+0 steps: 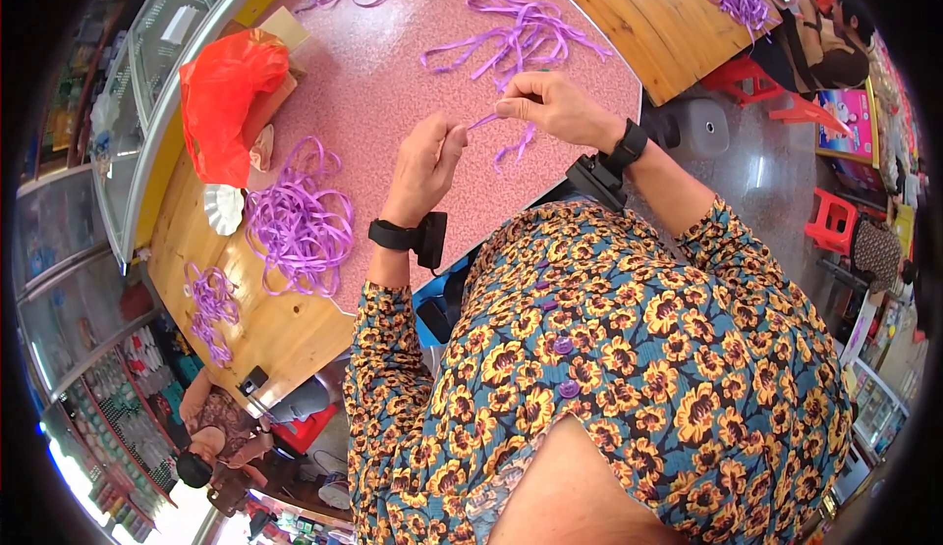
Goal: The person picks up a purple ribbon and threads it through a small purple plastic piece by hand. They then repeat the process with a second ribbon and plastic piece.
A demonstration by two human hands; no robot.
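A narrow purple ribbon [482, 122] stretches between my two hands above the pink speckled table mat. My left hand [429, 160] is closed, with thumb and fingers pinching one part of it. My right hand [563, 110] pinches the ribbon a little farther along, fingers curled. Below the right hand a loose ribbon end [515, 148] hangs or lies over the mat; I cannot tell which. Just beyond my hands lies a loose heap of purple ribbons [521, 38]. Left of my left hand is a bigger tangled pile of purple ribbons [303, 223].
The pink mat [413, 64] covers part of a wooden table [285, 324]. At its left stand a red plastic bag [231, 98] and a white fluted dish [224, 209]. Other people sit at the lower left and upper right. Red stools [833, 221] stand at the right.
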